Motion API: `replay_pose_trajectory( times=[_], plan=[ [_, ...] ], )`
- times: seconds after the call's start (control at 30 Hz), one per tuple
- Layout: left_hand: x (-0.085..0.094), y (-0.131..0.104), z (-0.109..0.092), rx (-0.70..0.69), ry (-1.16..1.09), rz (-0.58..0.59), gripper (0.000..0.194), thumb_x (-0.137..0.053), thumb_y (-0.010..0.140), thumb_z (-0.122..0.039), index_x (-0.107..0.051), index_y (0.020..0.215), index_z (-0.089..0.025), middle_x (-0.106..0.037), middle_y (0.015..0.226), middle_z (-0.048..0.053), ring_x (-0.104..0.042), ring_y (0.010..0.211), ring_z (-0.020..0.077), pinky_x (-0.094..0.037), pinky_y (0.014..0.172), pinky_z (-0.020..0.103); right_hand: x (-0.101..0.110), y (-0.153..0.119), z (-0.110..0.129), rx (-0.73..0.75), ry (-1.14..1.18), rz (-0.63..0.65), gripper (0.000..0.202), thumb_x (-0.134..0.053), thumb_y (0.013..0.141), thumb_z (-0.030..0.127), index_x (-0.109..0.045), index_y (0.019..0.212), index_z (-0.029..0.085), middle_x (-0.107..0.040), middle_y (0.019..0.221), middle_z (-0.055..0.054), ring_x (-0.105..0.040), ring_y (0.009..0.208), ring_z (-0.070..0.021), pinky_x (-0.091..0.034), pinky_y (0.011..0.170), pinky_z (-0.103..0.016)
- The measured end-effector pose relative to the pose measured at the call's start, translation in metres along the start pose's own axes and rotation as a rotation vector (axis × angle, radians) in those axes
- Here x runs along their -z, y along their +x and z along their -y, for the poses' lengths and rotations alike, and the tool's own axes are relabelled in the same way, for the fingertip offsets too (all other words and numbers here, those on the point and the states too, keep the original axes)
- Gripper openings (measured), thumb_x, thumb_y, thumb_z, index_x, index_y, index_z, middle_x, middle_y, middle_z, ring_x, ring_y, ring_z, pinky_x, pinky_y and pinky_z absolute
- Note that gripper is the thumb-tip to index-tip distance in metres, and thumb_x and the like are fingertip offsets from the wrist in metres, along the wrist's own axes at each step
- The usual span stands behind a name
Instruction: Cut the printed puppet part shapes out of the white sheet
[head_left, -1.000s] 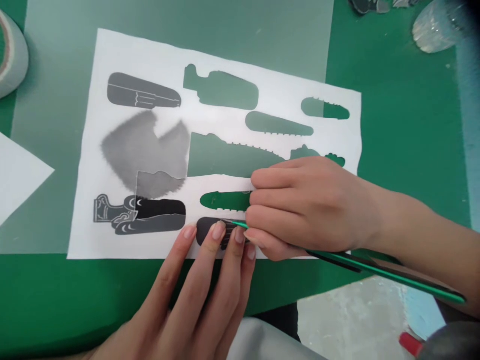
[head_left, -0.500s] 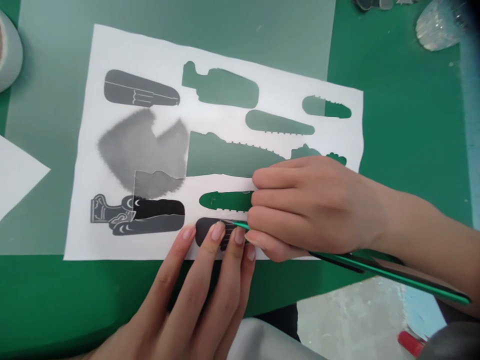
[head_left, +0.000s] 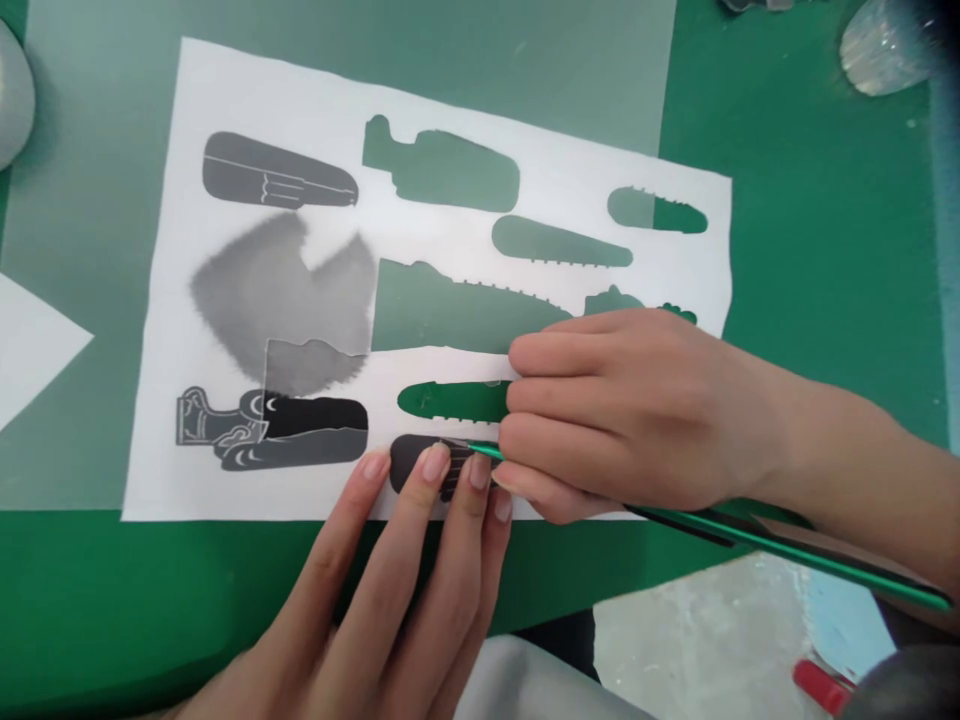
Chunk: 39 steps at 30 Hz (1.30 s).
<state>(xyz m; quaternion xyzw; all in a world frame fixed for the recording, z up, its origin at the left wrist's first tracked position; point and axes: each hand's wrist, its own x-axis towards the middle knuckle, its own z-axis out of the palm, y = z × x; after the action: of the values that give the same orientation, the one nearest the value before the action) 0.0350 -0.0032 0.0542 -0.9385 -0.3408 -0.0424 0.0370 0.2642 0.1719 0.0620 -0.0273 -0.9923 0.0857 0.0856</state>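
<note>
Now, right hand (head_left: pixel 622 410) in a pinch around green tool (head_left: pixel 795 553), left hand (head_left: pixel 390 615) spread on dark shape (head_left: pixel 406 458)

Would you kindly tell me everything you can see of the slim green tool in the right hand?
The slim green tool is pen-like, with a straight, glossy shaft and a narrow greyish tip; its exact material is unclear. It slants from its tip down to the lower right. The right hand grips it near the tip, hiding part of it. The tip lies at the black rounded shape on the white paper sheet, close to the left hand.
</note>
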Motion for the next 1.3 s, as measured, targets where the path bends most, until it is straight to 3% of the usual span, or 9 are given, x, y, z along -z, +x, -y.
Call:
replay_pose_trajectory(
  times=[0.13,0.43,0.87,1.1,1.3],
  plan=[
    [-0.0003,-0.0001,-0.0002,0.005,0.000,0.001,0.109,-0.074,0.075,-0.072,-0.052,0.151,0.003,-0.055,0.153,0.026,-0.036,0.153,0.0581,-0.026,0.134,0.068,0.0002,0.0002,-0.0004,-0.004,-0.003,0.020,0.040,-0.030,0.114,0.027,-0.047,0.078,0.023,-0.041,0.064,0.002,-0.042,0.067,-0.0161,-0.038,0.055,-0.033],
    [-0.0011,0.0011,0.0062,-0.055,0.042,-0.034,0.103,-0.066,0.083,-0.073,-0.054,0.147,0.006,-0.056,0.150,0.029,-0.043,0.148,0.0579,-0.030,0.130,0.069,0.0009,-0.0015,-0.0005,-0.007,-0.010,0.025,0.038,-0.037,0.113,0.031,-0.047,0.077,0.023,-0.044,0.065,0.002,-0.046,0.071,-0.0166,-0.040,0.058,-0.033],
    [0.0003,0.0019,0.0023,-0.003,-0.010,-0.009,0.112,-0.076,0.073,-0.067,-0.048,0.152,0.008,-0.050,0.156,0.031,-0.031,0.155,0.0604,-0.026,0.133,0.068,0.0024,-0.0022,0.0001,-0.023,-0.016,0.017,0.039,-0.034,0.114,0.028,-0.044,0.077,0.023,-0.042,0.064,0.002,-0.045,0.069,-0.0159,-0.036,0.055,-0.033],
    [-0.0012,0.0033,0.0037,-0.024,0.010,-0.010,0.106,-0.073,0.076,-0.069,-0.053,0.150,0.004,-0.054,0.154,0.027,-0.037,0.152,0.0581,-0.027,0.133,0.067,0.0027,-0.0023,0.0009,-0.040,0.003,0.017,0.038,-0.037,0.114,0.029,-0.045,0.077,0.023,-0.044,0.063,0.002,-0.044,0.068,-0.0162,-0.037,0.055,-0.033],
    [0.0011,0.0023,0.0032,-0.009,-0.015,-0.009,0.114,-0.075,0.074,-0.068,-0.045,0.155,0.008,-0.047,0.159,0.032,-0.033,0.155,0.0576,-0.026,0.132,0.066,0.0040,-0.0013,0.0010,-0.052,0.026,-0.016,0.043,-0.034,0.115,0.027,-0.045,0.074,0.023,-0.041,0.061,0.002,-0.043,0.066,-0.0152,-0.035,0.053,-0.032]
  ],
)
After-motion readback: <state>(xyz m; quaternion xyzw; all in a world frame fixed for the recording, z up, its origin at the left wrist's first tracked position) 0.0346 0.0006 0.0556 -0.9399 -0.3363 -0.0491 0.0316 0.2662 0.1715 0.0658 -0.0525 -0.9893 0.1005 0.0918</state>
